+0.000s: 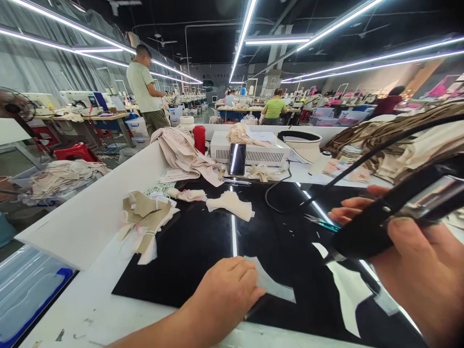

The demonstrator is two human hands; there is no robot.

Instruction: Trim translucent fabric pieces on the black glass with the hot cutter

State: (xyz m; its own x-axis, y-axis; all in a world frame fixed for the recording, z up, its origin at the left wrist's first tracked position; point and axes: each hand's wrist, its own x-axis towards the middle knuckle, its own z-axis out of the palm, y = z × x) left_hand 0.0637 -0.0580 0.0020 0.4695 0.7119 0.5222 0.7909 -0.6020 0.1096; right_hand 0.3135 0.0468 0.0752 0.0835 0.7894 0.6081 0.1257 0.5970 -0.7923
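Left hand (226, 282): fingers bunched on the left end of a thin, pale grey fabric piece (273, 281), flat on a glossy black board (174, 270); pinching or pressing, I cannot tell from here; right hand (416, 261): wrapped round a long black handheld tool (366, 232), above a curved cream fabric piece (346, 290).
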